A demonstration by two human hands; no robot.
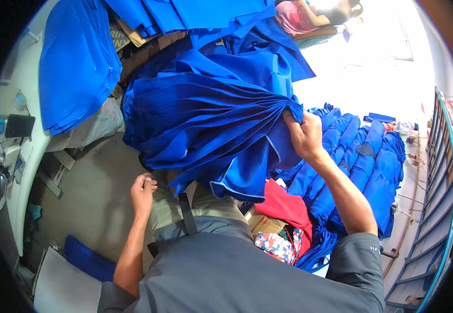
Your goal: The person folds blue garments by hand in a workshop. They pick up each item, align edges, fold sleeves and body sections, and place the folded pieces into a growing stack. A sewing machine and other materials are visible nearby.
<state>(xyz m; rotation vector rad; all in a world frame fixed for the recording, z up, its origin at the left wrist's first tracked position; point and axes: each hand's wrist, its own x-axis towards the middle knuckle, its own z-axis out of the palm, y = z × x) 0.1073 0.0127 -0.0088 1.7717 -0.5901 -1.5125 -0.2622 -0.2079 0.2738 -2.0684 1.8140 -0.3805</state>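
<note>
My right hand (pixel 306 133) is closed on the gathered corner of a stack of blue fabric pieces (pixel 210 109), which fans out leftward over my lap. Pale stitching runs along some lower edges of the pieces. My left hand (pixel 143 187) hangs beside my thigh, left of the fabric and apart from it, with its fingers curled and nothing plainly visible in them; whether they are fully closed is unclear. More blue cut pieces (pixel 79 66) drape over the pale table edge at the upper left, and others (pixel 195 15) lie at the top.
Tied bundles of blue fabric (pixel 340 156) are piled at my right, beside a red cloth (pixel 285 211) and a cardboard box (pixel 267 225). A sewing machine table (pixel 34 187) stands at the left. A blue metal rack (pixel 437 219) is at the far right. Another person (pixel 312 17) sits beyond.
</note>
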